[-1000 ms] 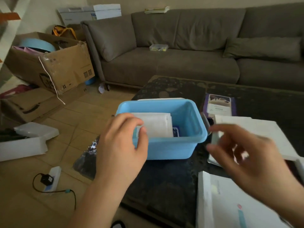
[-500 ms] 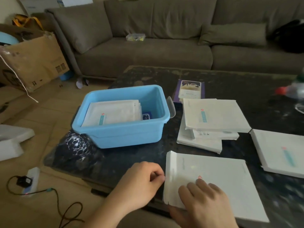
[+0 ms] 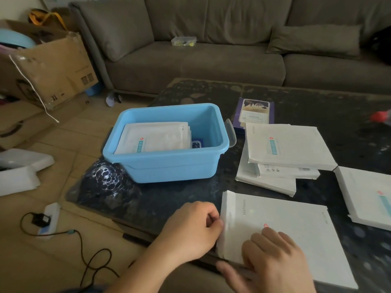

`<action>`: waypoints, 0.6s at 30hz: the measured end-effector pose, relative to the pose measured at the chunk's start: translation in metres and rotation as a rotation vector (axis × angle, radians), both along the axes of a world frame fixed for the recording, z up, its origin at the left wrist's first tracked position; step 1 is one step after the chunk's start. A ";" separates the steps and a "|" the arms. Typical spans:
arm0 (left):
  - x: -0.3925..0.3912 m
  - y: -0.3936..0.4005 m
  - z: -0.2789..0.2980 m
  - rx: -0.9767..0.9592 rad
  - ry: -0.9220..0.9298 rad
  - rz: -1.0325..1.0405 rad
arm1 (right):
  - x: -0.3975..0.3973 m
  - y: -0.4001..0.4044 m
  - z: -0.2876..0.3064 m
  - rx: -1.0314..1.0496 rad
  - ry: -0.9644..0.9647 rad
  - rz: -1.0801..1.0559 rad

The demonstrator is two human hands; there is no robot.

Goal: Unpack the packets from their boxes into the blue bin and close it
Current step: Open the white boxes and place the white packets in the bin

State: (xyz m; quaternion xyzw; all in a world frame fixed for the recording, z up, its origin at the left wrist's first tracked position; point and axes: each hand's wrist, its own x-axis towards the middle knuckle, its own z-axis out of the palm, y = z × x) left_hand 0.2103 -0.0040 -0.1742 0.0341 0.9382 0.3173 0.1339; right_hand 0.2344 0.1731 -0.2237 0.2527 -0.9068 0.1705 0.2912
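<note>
The blue bin (image 3: 169, 169) stands open on the dark table, with a pile of white packets (image 3: 156, 137) lying inside. A flat white box (image 3: 296, 227) lies at the table's near edge. My left hand (image 3: 190, 231) is curled at that box's left edge and pinches its end flap. My right hand (image 3: 273, 261) rests on top of the box's near corner, fingers laid flat and thumb along the near edge. A stack of white boxes (image 3: 289, 144) sits right of the bin, with another white box (image 3: 368, 197) at the far right.
A purple box (image 3: 255, 113) lies behind the stack. A shiny dark bag (image 3: 105, 183) overhangs the table's left corner. A red-capped bottle (image 3: 380, 117) lies far right. The sofa (image 3: 211, 60) is behind; a cardboard box (image 3: 48, 68) and power strip (image 3: 47, 220) are on the floor.
Both hands came away from the blue bin and down to the near white box. In the last half second they have barely moved.
</note>
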 end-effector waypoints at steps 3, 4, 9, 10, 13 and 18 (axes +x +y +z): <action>0.000 -0.003 0.002 -0.004 -0.008 -0.031 | -0.001 -0.003 -0.005 0.063 0.019 -0.033; 0.000 -0.004 0.002 -0.009 -0.012 -0.047 | -0.002 -0.003 -0.005 0.067 0.039 -0.036; 0.001 -0.005 0.002 0.008 -0.036 -0.056 | 0.001 -0.002 -0.003 0.058 0.057 -0.021; 0.001 -0.004 0.003 0.006 -0.038 -0.046 | 0.002 -0.002 -0.003 0.062 0.051 -0.017; 0.001 0.000 0.001 -0.015 -0.022 -0.001 | 0.003 -0.002 -0.005 0.079 0.041 -0.017; 0.001 0.009 -0.003 -0.101 0.028 0.073 | 0.003 -0.002 -0.005 0.068 0.041 -0.023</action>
